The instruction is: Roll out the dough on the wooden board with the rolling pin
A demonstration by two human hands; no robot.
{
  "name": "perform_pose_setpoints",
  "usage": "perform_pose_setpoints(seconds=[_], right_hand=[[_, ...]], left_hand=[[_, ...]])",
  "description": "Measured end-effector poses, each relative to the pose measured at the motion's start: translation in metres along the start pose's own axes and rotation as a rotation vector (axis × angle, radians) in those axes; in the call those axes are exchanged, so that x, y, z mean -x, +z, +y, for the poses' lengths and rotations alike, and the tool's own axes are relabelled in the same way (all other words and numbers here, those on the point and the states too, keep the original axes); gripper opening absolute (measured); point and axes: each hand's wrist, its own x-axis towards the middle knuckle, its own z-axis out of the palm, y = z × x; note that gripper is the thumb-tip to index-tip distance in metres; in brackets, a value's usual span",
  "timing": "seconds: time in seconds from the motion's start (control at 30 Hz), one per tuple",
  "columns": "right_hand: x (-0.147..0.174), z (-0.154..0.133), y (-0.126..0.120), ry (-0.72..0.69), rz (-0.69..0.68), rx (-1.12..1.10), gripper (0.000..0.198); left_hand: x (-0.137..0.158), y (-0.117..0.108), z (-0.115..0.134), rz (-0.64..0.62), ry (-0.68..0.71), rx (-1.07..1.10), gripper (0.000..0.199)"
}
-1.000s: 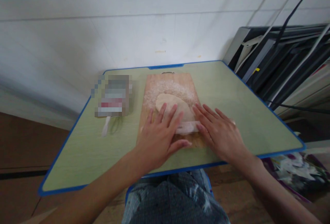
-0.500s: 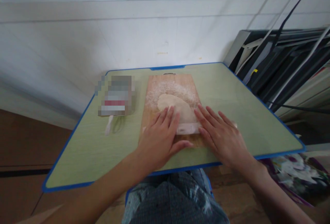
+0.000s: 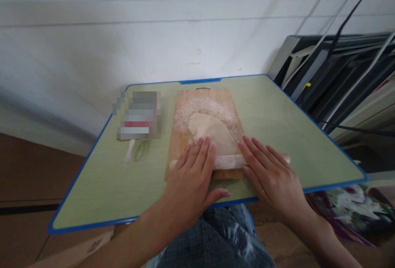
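Note:
A floured rolling pin (image 3: 228, 161) lies crosswise over the near part of a wooden cutting board (image 3: 180, 136). My left hand (image 3: 193, 175) rests flat on the pin's left part, its fingers stretched forward and thumb out to the side. On the right part of the pin lies my right hand (image 3: 270, 173), also flat with straight fingers. Just beyond the pin is a flattened, pale sheet of dough (image 3: 212, 130), wider on its right side. Its near edge meets the pin. White flour covers the board around the dough.
The board sits on a green table (image 3: 271, 111) with a blue rim. A blurred-out package (image 3: 138, 115) stands at the left, with a white-handled tool (image 3: 129, 151) partly under it. Dark flat panels (image 3: 348, 70) lean at the right. A white wall (image 3: 154, 50) borders the back.
Both hands have come toward me, and the rolling pin has rolled nearer with them. More of the dough's near part shows now.

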Motion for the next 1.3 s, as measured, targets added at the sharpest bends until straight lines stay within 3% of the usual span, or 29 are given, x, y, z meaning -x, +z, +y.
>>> perform_pose_setpoints(seconds=[0.27,0.43,0.57,0.63,0.73,0.83,0.9,1.07,1.17,1.3], right_hand=[[0.017,0.007,-0.005,-0.127,0.062,-0.09,0.033],[0.013,0.014,-0.005,-0.125,0.047,-0.07,0.027],[0.012,0.02,-0.008,-0.256,0.036,-0.028,0.023],[0.017,0.027,-0.012,-0.296,0.052,-0.003,0.023],[0.025,0.041,-0.019,-0.234,0.075,0.053,0.026],[0.031,0.056,-0.024,-0.083,0.127,0.134,0.028],[0.032,0.062,-0.025,0.007,0.165,0.186,0.026],[0.034,0.064,-0.021,0.129,0.208,0.178,0.024],[0.035,0.064,-0.018,0.173,0.23,0.152,0.021],[0.035,0.065,-0.016,0.226,0.253,0.133,0.019]], left_hand=[[0.028,0.006,0.007,0.132,0.105,-0.074,0.078],[0.029,0.005,0.002,0.115,0.133,-0.075,0.071],[0.031,-0.003,-0.006,0.086,0.158,-0.009,0.064],[0.036,-0.011,-0.013,0.087,0.142,0.061,0.059],[0.037,-0.021,-0.029,0.152,0.023,0.178,0.054],[0.018,-0.024,-0.049,0.2,-0.199,0.297,0.047],[-0.006,-0.018,-0.061,0.141,-0.343,0.328,0.047],[-0.072,0.0,-0.085,-0.126,-0.365,0.147,0.041],[-0.094,0.003,-0.091,-0.184,-0.341,0.211,0.035],[-0.1,0.001,-0.095,-0.2,-0.379,0.359,0.031]])
